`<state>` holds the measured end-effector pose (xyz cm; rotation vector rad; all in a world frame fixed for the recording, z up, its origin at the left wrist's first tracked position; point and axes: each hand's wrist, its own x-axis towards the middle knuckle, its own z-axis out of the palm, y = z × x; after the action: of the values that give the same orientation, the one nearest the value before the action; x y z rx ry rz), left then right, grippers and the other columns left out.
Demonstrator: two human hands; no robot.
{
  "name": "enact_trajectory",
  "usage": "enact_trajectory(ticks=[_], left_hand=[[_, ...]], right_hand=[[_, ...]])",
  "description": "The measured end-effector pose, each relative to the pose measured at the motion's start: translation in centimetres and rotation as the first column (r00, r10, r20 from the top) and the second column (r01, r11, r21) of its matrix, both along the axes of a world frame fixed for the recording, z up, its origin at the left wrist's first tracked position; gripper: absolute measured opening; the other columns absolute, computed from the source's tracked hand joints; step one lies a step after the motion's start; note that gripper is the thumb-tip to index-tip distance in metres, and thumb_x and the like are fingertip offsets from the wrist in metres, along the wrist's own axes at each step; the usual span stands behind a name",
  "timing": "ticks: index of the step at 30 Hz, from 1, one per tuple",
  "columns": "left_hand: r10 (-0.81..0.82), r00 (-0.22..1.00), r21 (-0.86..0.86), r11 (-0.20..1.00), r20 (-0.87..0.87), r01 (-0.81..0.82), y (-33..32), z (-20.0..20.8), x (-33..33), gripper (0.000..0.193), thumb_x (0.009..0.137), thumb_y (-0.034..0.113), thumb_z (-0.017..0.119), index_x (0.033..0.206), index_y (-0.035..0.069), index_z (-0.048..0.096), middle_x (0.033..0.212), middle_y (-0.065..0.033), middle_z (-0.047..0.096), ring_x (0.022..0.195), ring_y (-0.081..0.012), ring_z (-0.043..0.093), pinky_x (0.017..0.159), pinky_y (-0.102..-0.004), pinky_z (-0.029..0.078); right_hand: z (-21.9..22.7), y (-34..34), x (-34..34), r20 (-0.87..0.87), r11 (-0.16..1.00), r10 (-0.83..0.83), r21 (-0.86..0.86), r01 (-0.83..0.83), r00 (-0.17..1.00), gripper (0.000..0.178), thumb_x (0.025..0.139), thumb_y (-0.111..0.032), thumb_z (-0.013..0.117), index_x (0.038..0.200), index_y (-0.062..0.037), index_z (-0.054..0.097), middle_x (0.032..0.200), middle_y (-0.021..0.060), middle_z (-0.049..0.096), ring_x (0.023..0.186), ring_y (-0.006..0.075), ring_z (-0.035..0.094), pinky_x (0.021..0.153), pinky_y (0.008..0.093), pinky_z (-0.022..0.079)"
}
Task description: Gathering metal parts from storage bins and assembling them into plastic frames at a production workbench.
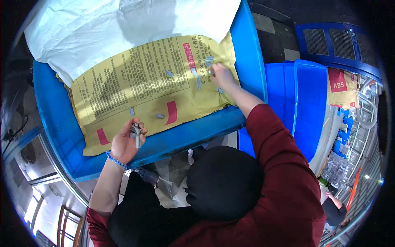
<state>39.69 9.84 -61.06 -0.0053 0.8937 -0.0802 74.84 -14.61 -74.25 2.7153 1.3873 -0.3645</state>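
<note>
The small grey parts (138,141) cradled in the curled left hand (124,145) could be spilled onto the yellow sack (144,99) in the blue bin (189,133) if that grip were loosened while another part (210,72) is pinched by the right hand (223,77).

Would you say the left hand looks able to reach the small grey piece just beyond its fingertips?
Probably yes: the small grey piece lies uncovered on the yellow bag, with nothing between it and the left hand, though the grey parts held there may hamper a grip.
</note>
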Motion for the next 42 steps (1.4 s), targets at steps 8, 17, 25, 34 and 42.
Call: enact_trajectory(ticks=[8,17,25,34,42], left_hand=[[-0.019,0.987,-0.071,0.997,0.160,0.030,0.7,-1.4,-1.1,0.026,0.098,0.024,0.039,0.106,0.003,0.053,0.098,-0.0130,0.055,0.095,-0.0290,0.058,0.083,-0.0377,0.056],[0.025,0.998,-0.038,0.999,0.059,-0.023,0.2,-1.0,-0.6,0.025,0.099,0.021,0.039,0.105,0.002,0.053,0.098,-0.0145,0.055,0.092,-0.0281,0.058,0.087,-0.0365,0.052],[-0.038,0.997,0.030,0.999,0.071,0.035,0.7,-1.4,-1.1,0.024,0.098,0.020,0.039,0.106,0.003,0.053,0.097,-0.0127,0.057,0.092,-0.0258,0.058,0.085,-0.0346,0.052],[-0.034,0.999,0.055,0.998,0.026,0.033,0.4,-0.7,-0.4,0.024,0.098,0.021,0.041,0.104,0.000,0.052,0.095,-0.0124,0.057,0.089,-0.0250,0.059,0.082,-0.0337,0.054],[-0.088,0.994,0.072,0.994,0.059,0.083,0.3,-1.4,0.2,0.023,0.097,0.022,0.044,0.106,0.003,0.054,0.096,-0.0105,0.058,0.089,-0.0226,0.060,0.079,-0.0323,0.054]], right_hand=[[0.2,1.8,-1.5,-0.973,0.711,-0.219,-0.207,0.672,-0.068,0.022,0.084,-0.013,0.063,0.104,-0.0033,0.064,0.085,0.0037,0.065,0.071,0.0106,0.061,0.059,0.0243,0.047],[1.4,3.2,-3.1,-0.949,0.823,-0.229,-0.069,0.563,0.218,0.025,0.082,-0.010,0.062,0.105,0.0008,0.061,0.090,0.0068,0.066,0.073,0.0128,0.064,0.063,0.0247,0.051],[2.7,0.2,1.6,-0.514,0.923,-0.311,0.038,0.383,0.799,0.016,0.076,-0.010,0.062,0.089,-0.0016,0.066,0.081,0.0129,0.067,0.071,0.0237,0.065,0.062,0.0353,0.052],[1.9,-4.2,-2.2,-0.091,0.909,0.114,-0.392,-0.141,0.989,0.019,0.080,-0.008,0.052,0.091,-0.0034,0.066,0.089,0.0190,0.064,0.084,0.0317,0.064,0.069,0.0410,0.053],[5.5,-0.3,-3.6,-0.440,0.939,-0.340,-0.123,0.320,0.831,0.023,0.070,-0.013,0.071,0.088,-0.0038,0.061,0.087,0.0110,0.065,0.077,0.0260,0.064,0.067,0.0353,0.051]])
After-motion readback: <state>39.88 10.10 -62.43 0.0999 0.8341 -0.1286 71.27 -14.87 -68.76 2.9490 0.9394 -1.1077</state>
